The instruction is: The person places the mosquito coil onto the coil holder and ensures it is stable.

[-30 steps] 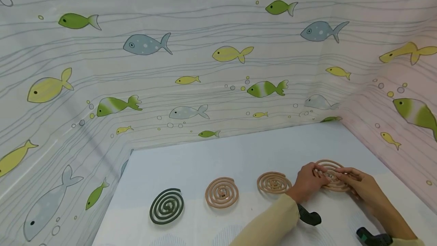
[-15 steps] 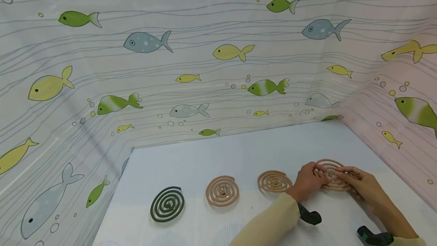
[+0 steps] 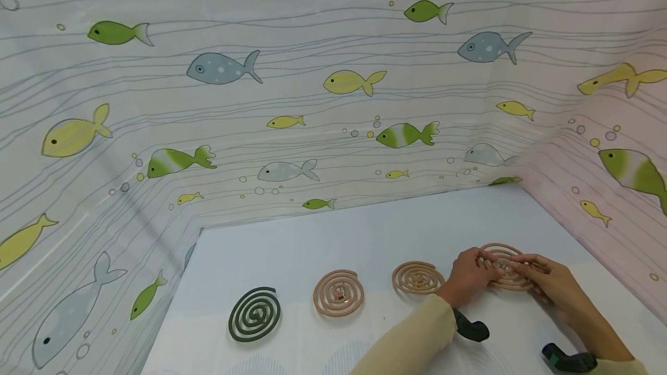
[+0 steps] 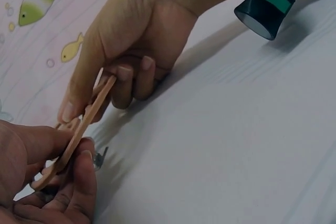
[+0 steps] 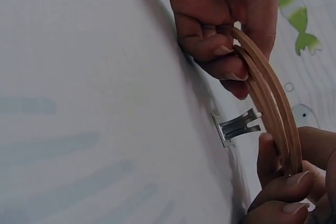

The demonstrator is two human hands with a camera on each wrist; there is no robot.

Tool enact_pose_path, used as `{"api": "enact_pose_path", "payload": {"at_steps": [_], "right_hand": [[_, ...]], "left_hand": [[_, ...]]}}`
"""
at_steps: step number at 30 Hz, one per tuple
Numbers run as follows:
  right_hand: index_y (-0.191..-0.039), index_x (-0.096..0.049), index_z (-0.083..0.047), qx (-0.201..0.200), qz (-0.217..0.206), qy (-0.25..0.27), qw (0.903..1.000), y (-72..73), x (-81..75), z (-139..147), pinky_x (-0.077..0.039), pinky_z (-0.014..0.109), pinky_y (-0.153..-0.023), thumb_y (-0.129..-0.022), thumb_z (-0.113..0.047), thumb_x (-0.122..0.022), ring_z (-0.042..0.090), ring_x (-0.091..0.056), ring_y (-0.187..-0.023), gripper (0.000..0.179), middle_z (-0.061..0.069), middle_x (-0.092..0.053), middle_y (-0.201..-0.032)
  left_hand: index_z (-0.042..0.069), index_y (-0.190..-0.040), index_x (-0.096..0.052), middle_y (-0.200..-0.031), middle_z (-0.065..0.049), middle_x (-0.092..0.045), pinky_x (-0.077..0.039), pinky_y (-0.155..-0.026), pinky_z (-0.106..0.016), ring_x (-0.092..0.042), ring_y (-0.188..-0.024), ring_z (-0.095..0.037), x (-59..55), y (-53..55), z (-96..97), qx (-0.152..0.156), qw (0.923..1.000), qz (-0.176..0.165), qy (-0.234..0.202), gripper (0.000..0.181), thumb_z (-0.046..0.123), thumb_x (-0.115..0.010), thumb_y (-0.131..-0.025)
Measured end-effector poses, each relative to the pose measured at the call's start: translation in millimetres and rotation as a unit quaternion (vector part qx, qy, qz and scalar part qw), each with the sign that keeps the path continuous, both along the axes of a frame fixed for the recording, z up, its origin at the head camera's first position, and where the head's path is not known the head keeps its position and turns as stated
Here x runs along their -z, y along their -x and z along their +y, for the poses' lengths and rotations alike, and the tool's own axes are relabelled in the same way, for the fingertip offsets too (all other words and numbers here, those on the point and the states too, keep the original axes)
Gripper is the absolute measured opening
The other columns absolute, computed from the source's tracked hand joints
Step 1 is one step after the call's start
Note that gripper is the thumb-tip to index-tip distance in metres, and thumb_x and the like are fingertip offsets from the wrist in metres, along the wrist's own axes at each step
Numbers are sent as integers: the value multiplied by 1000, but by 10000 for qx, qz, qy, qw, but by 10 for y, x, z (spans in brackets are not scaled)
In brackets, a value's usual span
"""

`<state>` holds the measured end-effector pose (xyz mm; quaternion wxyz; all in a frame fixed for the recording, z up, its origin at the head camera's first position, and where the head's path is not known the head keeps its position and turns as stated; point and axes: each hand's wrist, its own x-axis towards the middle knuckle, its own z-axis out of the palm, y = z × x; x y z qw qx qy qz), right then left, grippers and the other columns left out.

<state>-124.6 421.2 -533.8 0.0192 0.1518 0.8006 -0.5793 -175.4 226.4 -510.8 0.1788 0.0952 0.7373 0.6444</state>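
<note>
A brown mosquito coil [image 3: 499, 245] at the right of the table is held between both hands. My left hand [image 3: 471, 278] pinches its left side between thumb and fingers. My right hand [image 3: 557, 288] pinches its right side. In the right wrist view, the coil [image 5: 273, 106] is held just off the table. A small metal coil stand [image 5: 235, 127] stands upright beneath it, its forked tip close to the coil; whether they touch I cannot tell. In the left wrist view, the stand [image 4: 100, 158] shows partly behind my left fingers.
Left of my hands, a brown coil [image 3: 417, 293], another brown coil [image 3: 339, 312] and a dark green coil [image 3: 254, 337] are spaced in a row on the white table [image 3: 292, 247]. A fish-patterned sheet [image 3: 292, 149] walls the back and both sides.
My hands keep their hold on the brown coil in almost the same place. The head view shifts slightly; the other coils stay where they were.
</note>
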Motion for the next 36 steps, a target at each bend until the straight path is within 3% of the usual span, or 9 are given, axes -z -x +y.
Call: {"api": "enact_pose_path", "payload": {"at_steps": [4, 10, 15, 18, 23, 30, 36], "right_hand": [[-105, -72, -43, 22, 77, 77, 9999, -2, -9, -20, -40, 30, -48, -97, -44, -72, 10, -43, -55, 8, -10, -67, -80], [-100, -72, -49, -66, 86, 120, 9999, 2, -20, -42, -40, 28, -46, -98, -43, -71, 9, -43, -53, 6, -8, -54, -68], [-98, -73, -49, -61, 89, 169, 9998, 13, -18, -45, -40, 28, -45, -98, -41, -71, 8, -41, -50, 8, -9, -52, -65], [-105, -75, -43, -42, 120, 3, 9999, 27, -14, -54, -41, 29, -48, -97, -44, -71, 8, -42, -52, 8, -10, -51, -66], [-116, -74, -26, -38, 182, -424, 9989, 39, -10, -76, -43, 29, -52, -96, -49, -71, 11, -44, -57, 31, -7, -51, -72], [-107, -75, -36, 29, 196, -293, 9994, 9, -1, -63, -42, 30, -50, -96, -47, -71, 11, -43, -55, 16, -7, -51, -73], [-107, -75, -37, 58, 128, -275, 9995, -4, 2, -53, -42, 29, -52, -96, -48, -72, 12, -44, -60, 17, -6, -51, -79]], "left_hand": [[14, -94, -69, -72, 1, -59, -44, -54, -22, -53, -57, -7, 22, -2, 2, -12, 10000, 3, -54, 21, -2, -81, -86], [14, -95, -68, -71, 1, -58, -44, -52, -23, -51, -54, -8, 55, 12, 5, -46, 9997, -52, -213, 21, -3, -79, -88], [14, -95, -68, -67, 2, -56, -44, -49, -23, -50, -51, -10, 63, 20, 1, 11, 9997, -91, -224, 22, -3, -78, -88], [15, -96, -68, -68, 2, -57, -44, -47, -24, -49, -49, -10, 56, 22, 0, 17, 9997, -62, -229, 23, -3, -78, -88], [17, -95, -68, -69, 2, -57, -43, -44, -24, -46, -45, -11, 53, 17, 4, -78, 9998, -47, -173, 24, -2, -79, -88], [17, -94, -67, -66, 1, -57, -42, -44, -24, -46, -45, -12, 76, 9, 10, 67, 9997, -49, -225, 22, 0, -79, -89], [17, -94, -67, -64, 2, -56, -42, -44, -23, -47, -45, -11, 101, 4, 26, 30, 9996, 61, -259, 21, 0, -79, -88]]}}
